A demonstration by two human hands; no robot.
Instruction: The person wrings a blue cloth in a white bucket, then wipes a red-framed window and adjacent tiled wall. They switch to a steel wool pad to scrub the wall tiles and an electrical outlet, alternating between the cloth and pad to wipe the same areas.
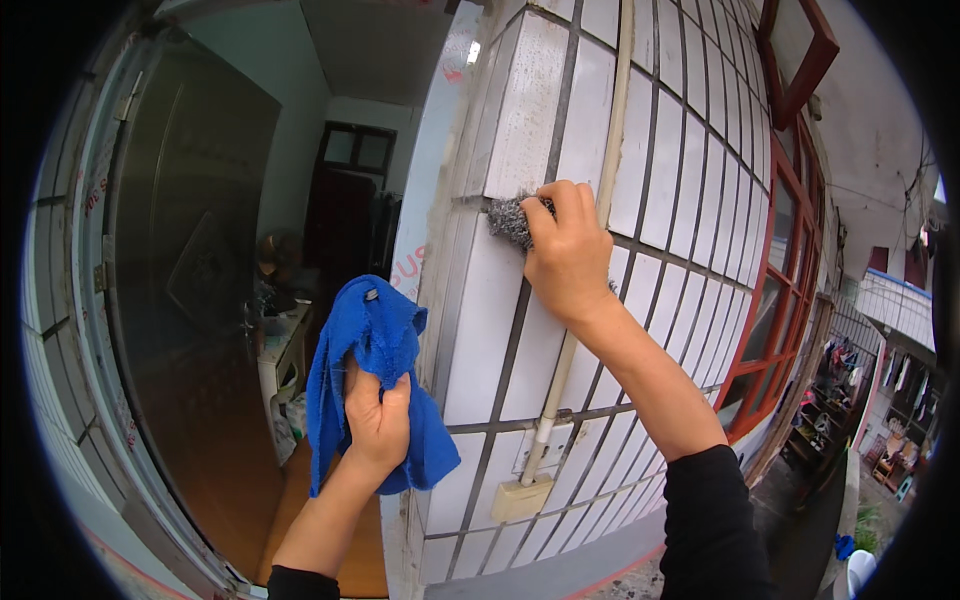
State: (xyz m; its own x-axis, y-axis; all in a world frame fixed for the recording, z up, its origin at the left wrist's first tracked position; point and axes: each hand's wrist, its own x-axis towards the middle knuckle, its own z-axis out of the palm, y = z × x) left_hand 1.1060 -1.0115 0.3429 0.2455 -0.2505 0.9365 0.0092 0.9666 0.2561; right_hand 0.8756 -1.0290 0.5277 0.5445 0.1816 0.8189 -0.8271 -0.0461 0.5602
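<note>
My right hand grips a grey steel wool scourer against the white wall tiles, close to the corner beside the doorway. Just above the scourer, one tile looks speckled with brownish marks. A blue cloth hangs bunched in my left hand, in front of the door frame and lower than the right hand. Part of the scourer is hidden behind my right fingers.
A cream conduit runs down the tiles to a switch box. The metal door stands open at the left. Red window frames line the wall at right, one sash swung outward. A white bucket sits at lower right.
</note>
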